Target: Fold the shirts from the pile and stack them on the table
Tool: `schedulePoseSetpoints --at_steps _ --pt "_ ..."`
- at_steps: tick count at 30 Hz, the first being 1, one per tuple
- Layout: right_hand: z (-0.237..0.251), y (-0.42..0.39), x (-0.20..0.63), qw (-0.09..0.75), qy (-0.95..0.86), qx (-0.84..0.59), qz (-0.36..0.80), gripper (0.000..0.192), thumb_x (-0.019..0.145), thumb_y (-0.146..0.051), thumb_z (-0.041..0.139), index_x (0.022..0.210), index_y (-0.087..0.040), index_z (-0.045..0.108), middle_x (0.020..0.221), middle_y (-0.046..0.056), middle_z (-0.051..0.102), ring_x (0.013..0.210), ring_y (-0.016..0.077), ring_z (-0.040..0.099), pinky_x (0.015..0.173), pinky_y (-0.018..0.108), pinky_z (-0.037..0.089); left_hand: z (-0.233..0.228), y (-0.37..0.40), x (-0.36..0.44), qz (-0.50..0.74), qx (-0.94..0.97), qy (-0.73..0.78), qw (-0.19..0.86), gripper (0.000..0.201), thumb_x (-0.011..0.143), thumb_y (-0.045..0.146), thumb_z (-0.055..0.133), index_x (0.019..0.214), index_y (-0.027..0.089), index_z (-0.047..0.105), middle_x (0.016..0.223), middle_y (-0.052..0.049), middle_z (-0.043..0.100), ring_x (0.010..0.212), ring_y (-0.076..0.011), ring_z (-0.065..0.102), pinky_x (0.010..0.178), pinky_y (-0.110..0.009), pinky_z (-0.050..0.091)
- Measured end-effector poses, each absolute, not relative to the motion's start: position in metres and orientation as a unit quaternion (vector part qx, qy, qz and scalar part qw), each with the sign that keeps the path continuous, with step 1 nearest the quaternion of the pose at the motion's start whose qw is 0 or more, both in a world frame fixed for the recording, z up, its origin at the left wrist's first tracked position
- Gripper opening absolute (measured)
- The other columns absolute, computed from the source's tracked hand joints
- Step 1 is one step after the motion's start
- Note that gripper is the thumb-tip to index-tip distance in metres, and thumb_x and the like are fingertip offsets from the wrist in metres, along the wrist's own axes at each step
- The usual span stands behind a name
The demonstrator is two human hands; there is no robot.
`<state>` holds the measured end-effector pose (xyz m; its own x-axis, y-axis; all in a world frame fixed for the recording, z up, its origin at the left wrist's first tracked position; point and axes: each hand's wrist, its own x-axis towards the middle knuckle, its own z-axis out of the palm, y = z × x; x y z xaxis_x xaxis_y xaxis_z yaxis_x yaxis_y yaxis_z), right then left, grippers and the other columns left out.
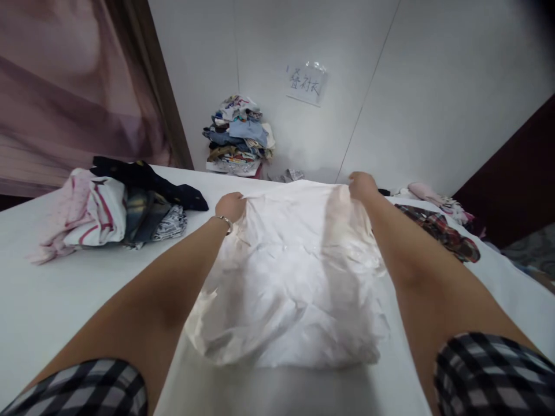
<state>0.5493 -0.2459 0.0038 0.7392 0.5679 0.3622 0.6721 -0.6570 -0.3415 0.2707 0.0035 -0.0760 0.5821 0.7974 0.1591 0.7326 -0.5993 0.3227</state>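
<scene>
At nine o'clock a heap of clothes [108, 211] lies on the white worktop [39, 306]. The left hand [230, 206] and right hand [362, 185], fingers clenched, pinch the far corners of the white garment [286, 277] spread at centre. It looks light, limp and crease-prone; the corners or hem seem the best grip. A plaid shirt [437, 231] lies at three o'clock.

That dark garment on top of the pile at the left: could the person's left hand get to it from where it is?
Probably yes. The left hand grips the far edge of the white garment, and only bare white tabletop lies between it and the dark garment. It would have to let go first.
</scene>
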Motion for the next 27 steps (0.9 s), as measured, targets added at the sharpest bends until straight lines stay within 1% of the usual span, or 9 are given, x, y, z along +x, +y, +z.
schedulePoseSetpoints --at_steps 3,8,11,13,15,19,22,24,27 --pt "-0.016 -0.244 0.532 0.23 -0.372 -0.895 -0.088 0.04 0.084 -0.011 0.054 0.123 -0.011 0.064 0.12 0.014 0.068 0.115 0.0246 0.061 0.101 0.037 0.044 -0.074 0.004 0.253 0.158 0.876 0.438 0.123 0.047 0.087 0.033 0.044 0.126 0.012 0.058 0.128 -0.015 0.063 0.114 -0.0275 0.059 0.092 -0.035 0.045" --pt "-0.09 -0.322 0.478 0.283 -0.448 -0.846 0.055 0.027 0.086 -0.024 0.053 0.101 -0.019 0.075 0.105 0.007 0.075 0.099 0.0243 0.068 0.091 0.036 0.051 -0.089 -0.03 0.188 0.169 0.896 0.379 0.157 0.044 0.086 0.039 0.046 0.118 0.015 0.064 0.118 -0.012 0.068 0.102 -0.0236 0.064 0.091 -0.031 0.047" --pt "-0.125 -0.392 0.446 0.323 -0.445 -0.831 0.081 0.029 0.085 -0.032 0.053 0.101 -0.022 0.074 0.106 0.007 0.074 0.097 0.025 0.068 0.09 0.039 0.053 -0.098 -0.069 0.139 0.179 0.912 0.31 0.2 0.042 0.087 0.049 0.045 0.109 0.022 0.067 0.106 -0.006 0.072 0.09 -0.0213 0.066 0.081 -0.029 0.05" --pt "-0.138 -0.434 0.424 0.336 -0.451 -0.823 0.076 0.032 0.087 -0.037 0.052 0.107 -0.022 0.072 0.113 0.008 0.072 0.103 0.026 0.066 0.093 0.043 0.052 -0.104 -0.098 0.11 0.158 0.921 0.261 0.242 0.042 0.087 0.055 0.045 0.105 0.025 0.068 0.101 -0.003 0.073 0.083 -0.0201 0.067 0.072 -0.028 0.051" --pt "-0.145 -0.466 0.4 0.332 -0.469 -0.815 0.069 0.035 0.09 -0.04 0.051 0.112 -0.023 0.07 0.121 0.009 0.068 0.112 0.027 0.063 0.099 0.045 0.049 -0.112 -0.128 0.088 0.13 0.932 0.214 0.261 0.044 0.085 0.058 0.049 0.11 0.027 0.067 0.106 -0.003 0.073 0.085 -0.0205 0.068 0.068 -0.027 0.052" --pt "-0.151 -0.499 0.354 0.301 -0.52 -0.797 0.063 0.044 0.089 -0.046 0.055 0.128 -0.027 0.062 0.137 0.009 0.058 0.128 0.0281 0.052 0.108 0.048 0.042 -0.131 -0.174 0.07 0.128 0.966 0.109 0.197 0.047 0.08 0.051 0.062 0.121 0.027 0.064 0.116 -0.007 0.07 0.103 -0.0256 0.065 0.087 -0.036 0.051" --pt "-0.155 -0.503 0.329 0.276 -0.556 -0.781 0.073 0.051 0.088 -0.047 0.058 0.135 -0.028 0.056 0.139 0.009 0.056 0.13 0.0278 0.049 0.109 0.048 0.04 -0.139 -0.191 0.071 0.133 0.975 0.085 0.153 0.024 0.087 0.037 0.056 0.102 0.025 0.07 0.092 -0.006 0.072 0.087 -0.0237 0.066 0.083 -0.039 0.05" --pt "-0.155 -0.501 0.318 0.27 -0.58 -0.765 0.067 0.05 0.088 -0.044 0.06 0.135 -0.028 0.056 0.137 0.01 0.058 0.13 0.0281 0.049 0.109 0.049 0.039 -0.138 -0.197 0.073 0.147 0.974 0.086 0.149 0.023 0.09 0.034 0.049 0.085 0.024 0.07 0.08 -0.005 0.069 0.079 -0.0218 0.064 0.078 -0.038 0.049" --pt "-0.151 -0.5 0.306 0.298 -0.598 -0.743 0.049 0.032 0.092 -0.036 0.053 0.119 -0.027 0.067 0.12 0.009 0.068 0.117 0.0265 0.058 0.105 0.05 0.041 -0.135 -0.198 0.069 0.222 0.952 0.115 0.174 0.026 0.092 0.038 0.046 0.084 0.024 0.066 0.083 -0.005 0.07 0.082 -0.0216 0.065 0.078 -0.036 0.05"
